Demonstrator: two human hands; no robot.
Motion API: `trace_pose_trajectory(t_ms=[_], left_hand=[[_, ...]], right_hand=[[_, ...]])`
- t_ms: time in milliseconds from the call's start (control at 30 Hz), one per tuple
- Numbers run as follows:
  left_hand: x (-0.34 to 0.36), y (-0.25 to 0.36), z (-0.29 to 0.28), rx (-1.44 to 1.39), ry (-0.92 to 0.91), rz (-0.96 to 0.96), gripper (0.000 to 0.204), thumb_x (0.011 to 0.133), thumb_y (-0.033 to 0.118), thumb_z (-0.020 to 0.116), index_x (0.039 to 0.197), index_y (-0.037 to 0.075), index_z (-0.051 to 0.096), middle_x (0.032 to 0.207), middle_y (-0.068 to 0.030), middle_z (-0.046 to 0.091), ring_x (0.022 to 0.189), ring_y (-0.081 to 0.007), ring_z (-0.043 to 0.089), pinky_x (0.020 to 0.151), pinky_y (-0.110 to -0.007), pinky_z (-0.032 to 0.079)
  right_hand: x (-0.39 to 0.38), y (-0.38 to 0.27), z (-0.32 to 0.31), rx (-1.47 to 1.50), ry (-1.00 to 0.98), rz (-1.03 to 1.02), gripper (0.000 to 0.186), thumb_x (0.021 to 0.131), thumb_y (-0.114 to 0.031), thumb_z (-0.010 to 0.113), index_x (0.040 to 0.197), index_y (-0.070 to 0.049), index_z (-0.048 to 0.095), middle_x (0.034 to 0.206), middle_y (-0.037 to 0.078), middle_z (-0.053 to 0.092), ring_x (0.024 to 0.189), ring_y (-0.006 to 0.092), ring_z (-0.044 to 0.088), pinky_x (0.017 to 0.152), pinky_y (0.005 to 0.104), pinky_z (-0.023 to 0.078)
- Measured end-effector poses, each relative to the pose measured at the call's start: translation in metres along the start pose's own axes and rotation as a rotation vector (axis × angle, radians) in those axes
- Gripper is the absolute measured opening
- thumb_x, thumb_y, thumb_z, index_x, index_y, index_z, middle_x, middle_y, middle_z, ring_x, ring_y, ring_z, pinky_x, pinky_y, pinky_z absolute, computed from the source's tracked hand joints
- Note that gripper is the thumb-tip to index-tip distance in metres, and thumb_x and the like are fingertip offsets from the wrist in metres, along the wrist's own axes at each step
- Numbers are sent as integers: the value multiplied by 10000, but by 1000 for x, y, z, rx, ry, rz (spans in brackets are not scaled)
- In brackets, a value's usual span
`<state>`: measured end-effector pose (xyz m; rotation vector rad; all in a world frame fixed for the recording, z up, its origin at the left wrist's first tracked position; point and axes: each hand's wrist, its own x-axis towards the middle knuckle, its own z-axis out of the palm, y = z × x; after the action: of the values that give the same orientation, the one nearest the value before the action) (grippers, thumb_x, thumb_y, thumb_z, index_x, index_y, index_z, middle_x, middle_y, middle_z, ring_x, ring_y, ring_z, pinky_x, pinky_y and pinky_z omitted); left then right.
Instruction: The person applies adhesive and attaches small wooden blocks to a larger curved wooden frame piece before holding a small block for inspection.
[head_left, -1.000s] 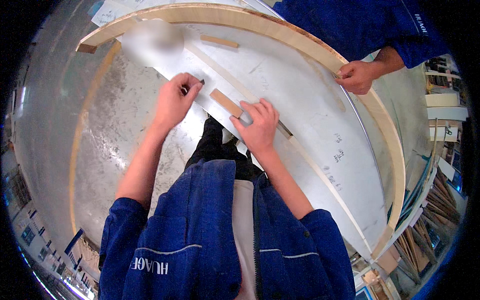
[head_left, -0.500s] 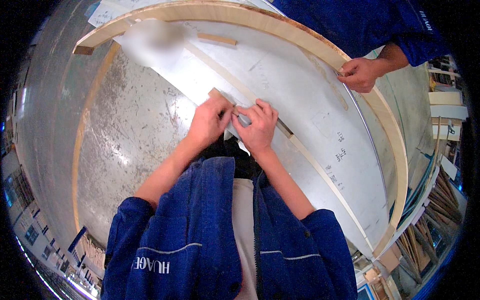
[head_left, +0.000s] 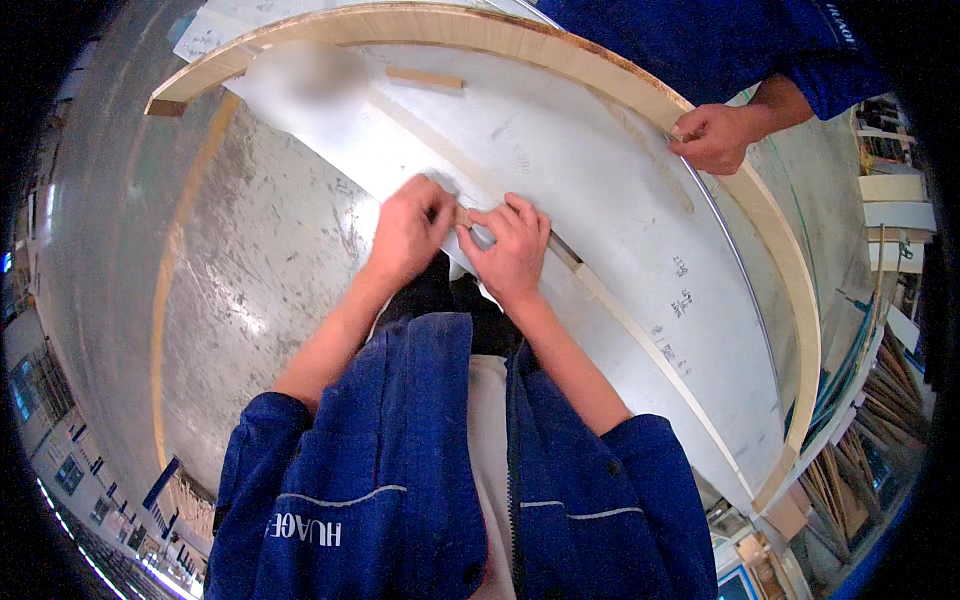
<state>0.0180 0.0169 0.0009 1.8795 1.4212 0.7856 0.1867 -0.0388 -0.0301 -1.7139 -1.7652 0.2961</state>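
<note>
Fingers of the left hand [head_left: 405, 232] and right hand [head_left: 512, 252] are closed together on a small wooden block [head_left: 463, 216], almost hidden between them, at the near edge of the metal sheet [head_left: 600, 180] on the worktop [head_left: 250, 280]. A thin wooden strip [head_left: 640, 340] runs just beside the right hand. A second block [head_left: 424, 77] lies well apart near the far edge. Another person's hand [head_left: 712, 138] rests on the curved plywood rim [head_left: 780, 250].

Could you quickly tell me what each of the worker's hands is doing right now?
Left hand: fingers curled down on the small wooden block.
Right hand: pinching the same block's other end; grip partly hidden.
</note>
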Motion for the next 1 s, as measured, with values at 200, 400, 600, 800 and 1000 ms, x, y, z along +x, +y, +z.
trace_pose_trajectory(t_ms=[200,400,600,800,1000], left_hand=[[11,-40,-18,97,342,-140,65,917,57,770,938,4,740,895,-168,731,753,-269,732,697,-364,591],[-9,5,-2,-1,25,64,74,900,49,768,935,23,708,890,-172,688,796,-332,706,726,-403,569],[12,-35,-32,79,121,-194,102,943,70,762,972,-15,712,857,-140,696,758,-197,674,683,-355,548],[-3,-13,-13,43,51,-13,79,897,64,759,917,9,707,831,-175,680,698,-301,693,660,-385,555],[16,-39,-35,45,171,-173,75,892,52,759,889,0,705,798,-156,687,691,-280,691,646,-376,548]], right_hand=[[3,-4,-2,61,-47,35,220,769,-313,889,898,-161,795,922,29,729,1179,285,619,1020,488,408],[5,-4,1,34,-15,15,225,762,-296,901,905,-152,804,925,26,734,1170,277,616,1009,467,405],[-3,-3,-4,17,-36,19,235,756,-286,905,920,-150,805,919,29,727,1172,280,616,1011,459,404],[4,-3,-1,28,-34,5,207,774,-289,888,900,-155,793,924,31,731,1180,283,616,1013,468,406],[7,-4,-5,29,-31,13,206,773,-288,890,901,-159,794,924,30,735,1176,277,616,1010,469,406]])
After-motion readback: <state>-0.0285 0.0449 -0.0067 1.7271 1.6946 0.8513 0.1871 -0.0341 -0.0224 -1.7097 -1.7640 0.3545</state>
